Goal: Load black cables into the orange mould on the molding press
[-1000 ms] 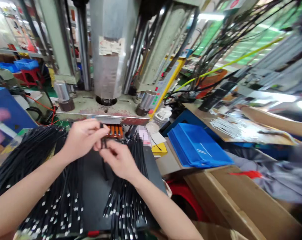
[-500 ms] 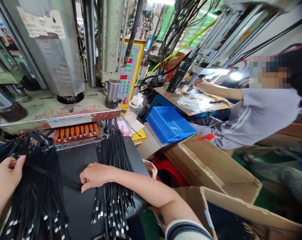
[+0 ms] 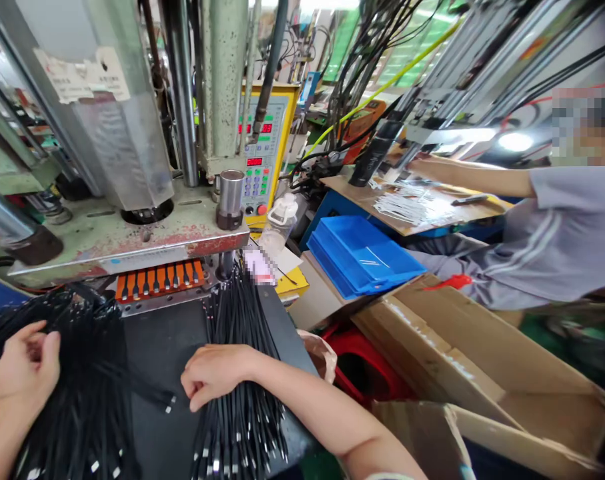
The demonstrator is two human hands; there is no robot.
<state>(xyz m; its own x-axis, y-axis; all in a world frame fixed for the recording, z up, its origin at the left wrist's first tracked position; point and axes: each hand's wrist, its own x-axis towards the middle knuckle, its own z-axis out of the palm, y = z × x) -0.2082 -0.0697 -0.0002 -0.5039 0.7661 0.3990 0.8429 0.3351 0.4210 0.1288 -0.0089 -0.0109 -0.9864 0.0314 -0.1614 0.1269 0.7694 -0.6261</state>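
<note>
My left hand point(image 3: 27, 370) hovers over the left heap of black flat cables point(image 3: 82, 373), thumb and fingers curled but apart, nothing seen between them. My right hand point(image 3: 217, 375) is closed at the left edge of a second bundle of black cables point(image 3: 242, 420). Its curled fingers hide whatever they may hold. Between the hands, a few cables with silvery tips point(image 3: 169, 403) stick out from the left heap onto the black tabletop point(image 3: 162, 347). Behind, an orange mould insert point(image 3: 159, 279) carries a row of black cable ends under the press plate point(image 3: 132, 243).
A control panel point(image 3: 262, 160) and a clear bottle point(image 3: 279, 223) stand right of the press. Farther right are stacked blue trays point(image 3: 365, 257), a red stool point(image 3: 377, 373) and open cardboard boxes point(image 3: 482, 360). A co-worker in a grey shirt point(image 3: 572, 227) sits at another machine.
My left hand has loosened from a cable it pinched. The cable strands stretched toward my right hand now lie with tips on the table. The view has shifted slightly.
</note>
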